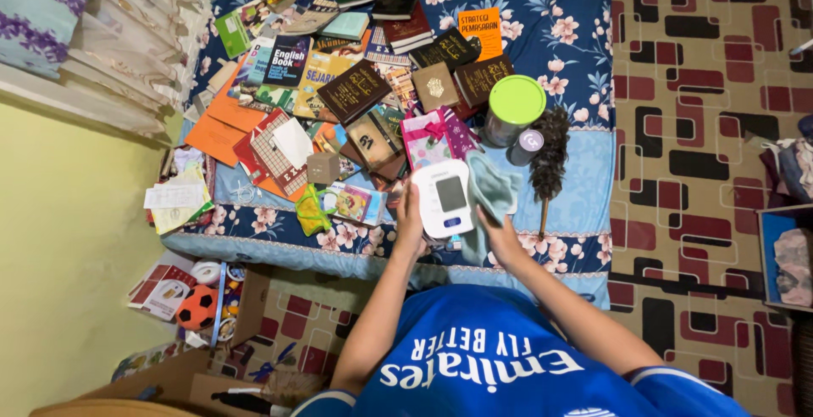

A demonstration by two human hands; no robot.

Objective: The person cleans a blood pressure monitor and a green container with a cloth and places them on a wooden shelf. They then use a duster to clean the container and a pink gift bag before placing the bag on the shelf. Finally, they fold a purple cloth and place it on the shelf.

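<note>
My left hand grips the left edge of a white box-shaped electronic device with a grey screen, holding it just above the near edge of a blue floral bedspread. My right hand holds a light teal cloth pressed against the device's right side. Both forearms reach out from my blue shirt at the bottom of the view.
Many books and papers cover the bedspread. Beside the device are a pink gift bag, a green-lidded jar, a small white-capped jar and a dark feather duster. A toy football lies in clutter lower left. Patterned carpet is at right.
</note>
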